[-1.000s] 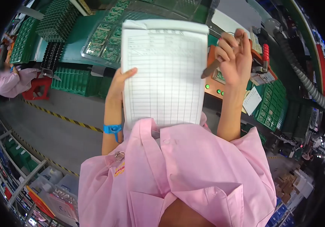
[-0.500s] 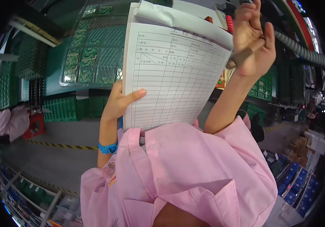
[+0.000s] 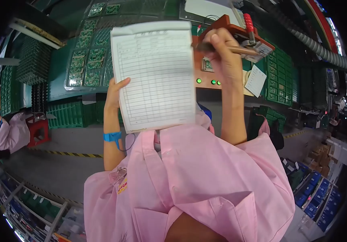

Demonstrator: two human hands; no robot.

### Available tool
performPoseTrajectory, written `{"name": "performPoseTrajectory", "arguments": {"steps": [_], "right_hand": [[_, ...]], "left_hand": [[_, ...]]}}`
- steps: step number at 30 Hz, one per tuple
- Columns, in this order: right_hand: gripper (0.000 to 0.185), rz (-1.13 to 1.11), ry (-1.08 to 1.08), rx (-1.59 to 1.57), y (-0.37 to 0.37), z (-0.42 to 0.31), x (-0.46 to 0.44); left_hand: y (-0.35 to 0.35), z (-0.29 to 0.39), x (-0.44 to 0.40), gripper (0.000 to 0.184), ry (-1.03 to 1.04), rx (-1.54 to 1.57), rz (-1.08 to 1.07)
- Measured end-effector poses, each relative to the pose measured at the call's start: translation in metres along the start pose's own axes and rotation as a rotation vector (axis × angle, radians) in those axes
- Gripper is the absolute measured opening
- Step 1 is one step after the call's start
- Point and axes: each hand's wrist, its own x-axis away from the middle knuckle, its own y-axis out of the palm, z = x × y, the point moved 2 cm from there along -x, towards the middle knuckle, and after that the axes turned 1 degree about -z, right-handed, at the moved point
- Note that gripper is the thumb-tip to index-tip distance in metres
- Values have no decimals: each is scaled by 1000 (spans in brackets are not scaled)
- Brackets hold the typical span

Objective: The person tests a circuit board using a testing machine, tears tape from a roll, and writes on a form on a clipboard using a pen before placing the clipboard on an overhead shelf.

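A pad of printed form sheets [image 3: 155,80] with a ruled table stands in front of my chest, its top sheets folded back. My left hand [image 3: 116,92] grips its left edge, thumb on the front and the other fingers hidden behind. To the right of the pad, my right hand [image 3: 224,52] is raised, its fingers closed around a brown marker-like stick [image 3: 244,50]. The stick's dark end points toward the pad's upper right edge; whether it touches is blurred. A blue strap [image 3: 112,136] circles my left wrist.
Clear trays of green circuit boards [image 3: 95,60] lie on the bench behind the pad. An orange fixture [image 3: 205,80] with green lights and a red-handled clamp [image 3: 249,24] stands right of it. Green crates [image 3: 279,76] are further right. Another person [image 3: 14,131] sits far left.
The pad has moved left and stands straighter, with my left hand on it. My right hand has moved left and down from the upper right, still with the stick.
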Motion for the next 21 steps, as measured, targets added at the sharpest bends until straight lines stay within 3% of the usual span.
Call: {"name": "performPoseTrajectory", "arguments": {"steps": [1,6,16,21], "right_hand": [[24,-46,39,-32,-1,14,2],[6,131,413,-563,16,79,5],[21,-97,623,-1030,14,162,-25],[22,-35,724,-1105,39,212,-28]], "left_hand": [[-13,-11,-4,31,-3,7,16],[-61,-51,-2,34,-76,-12,77],[-70,-62,-2,32,-203,8,162],[-54,-65,3,24,10,-143,352]]}}
